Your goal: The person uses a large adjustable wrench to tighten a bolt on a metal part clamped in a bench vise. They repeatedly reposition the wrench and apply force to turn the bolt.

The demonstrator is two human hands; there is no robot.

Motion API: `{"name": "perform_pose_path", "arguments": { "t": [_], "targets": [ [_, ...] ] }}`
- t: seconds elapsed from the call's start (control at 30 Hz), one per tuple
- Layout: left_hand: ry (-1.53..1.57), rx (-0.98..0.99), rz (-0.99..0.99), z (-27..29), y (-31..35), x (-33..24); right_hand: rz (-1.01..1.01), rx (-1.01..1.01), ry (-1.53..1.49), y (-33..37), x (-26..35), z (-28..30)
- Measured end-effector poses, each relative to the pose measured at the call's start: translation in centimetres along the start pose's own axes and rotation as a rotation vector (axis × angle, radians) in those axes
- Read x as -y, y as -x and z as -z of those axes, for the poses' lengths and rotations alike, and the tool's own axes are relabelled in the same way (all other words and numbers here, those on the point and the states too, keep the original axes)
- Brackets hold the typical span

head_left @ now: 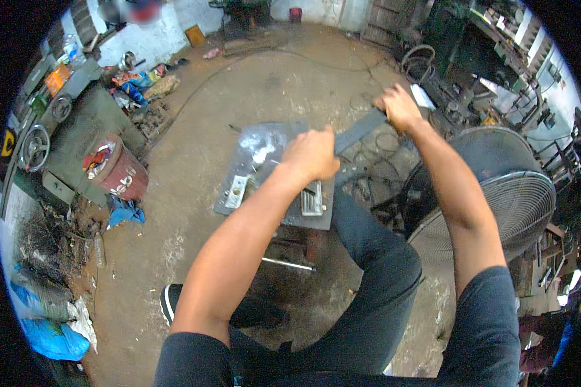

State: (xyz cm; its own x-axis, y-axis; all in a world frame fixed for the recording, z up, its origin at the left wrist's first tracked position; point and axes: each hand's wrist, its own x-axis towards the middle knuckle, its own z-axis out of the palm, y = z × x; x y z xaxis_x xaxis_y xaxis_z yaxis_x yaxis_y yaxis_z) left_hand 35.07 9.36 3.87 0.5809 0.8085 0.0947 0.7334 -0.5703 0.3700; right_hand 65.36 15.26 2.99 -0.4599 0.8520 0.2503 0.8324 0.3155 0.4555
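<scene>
A flat dark grey strip (360, 131) stretches between my two hands, above the right side of a small metal-topped table. My left hand (311, 155) is closed around its near end, over the table. Farther off and to the right, my right hand (399, 108) grips the far end. Whether the strip is cloth, rubber or metal I cannot tell. On the metal tabletop (258, 143) lie a pale metal piece with a hole (237, 189) and a light ribbed block (312, 204). My left hand and forearm hide part of the tabletop.
A large round caged fan (490, 213) stands close by my right arm. Coiled wire (384, 164) lies beyond my right knee. To the left are a reddish bucket (119, 171) and a machine with handwheels (34, 148). A metal rod (289, 264) shows below the table.
</scene>
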Motion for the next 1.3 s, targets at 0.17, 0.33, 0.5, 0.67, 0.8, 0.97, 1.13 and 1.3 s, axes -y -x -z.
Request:
{"name": "perform_pose_path", "arguments": {
  "t": [0.17, 0.33, 0.5, 0.67, 0.8, 0.97, 1.13, 1.3],
  "targets": [
    [-0.037, 0.115, 0.123, 0.0, -0.9, -0.9, 0.021, -0.18, -0.165, -1.1, -0.5, -2.3],
    [0.018, 0.074, 0.063, 0.5, -0.1, -1.1, -0.182, -0.011, -0.297, 2.0, 2.6, 0.7],
    [0.078, 0.084, -0.174, -0.3, 0.9, -0.7, -0.376, -0.088, -0.348, 8.1, 5.6, 4.7],
    [0.097, 0.053, -0.2, -0.4, 1.3, -0.1, -0.523, 0.096, -0.293, 7.5, 6.5, 5.4],
    [0.082, 0.079, -0.19, -0.2, 1.7, 0.0, -0.549, 0.027, -0.221, 7.7, 7.0, 5.4],
    [0.021, 0.294, -0.534, -0.1, 3.7, -0.7, -0.822, 0.083, -0.223, 16.5, 15.7, 11.3],
    [-0.209, 0.446, -0.718, 1.1, 9.0, -0.1, -0.924, 0.294, -0.68, 24.9, 30.1, 17.4],
    [-0.256, 0.276, -0.631, 1.0, 10.3, -0.5, -0.897, 0.175, -0.531, 25.5, 28.8, 15.5]
  ]
}}
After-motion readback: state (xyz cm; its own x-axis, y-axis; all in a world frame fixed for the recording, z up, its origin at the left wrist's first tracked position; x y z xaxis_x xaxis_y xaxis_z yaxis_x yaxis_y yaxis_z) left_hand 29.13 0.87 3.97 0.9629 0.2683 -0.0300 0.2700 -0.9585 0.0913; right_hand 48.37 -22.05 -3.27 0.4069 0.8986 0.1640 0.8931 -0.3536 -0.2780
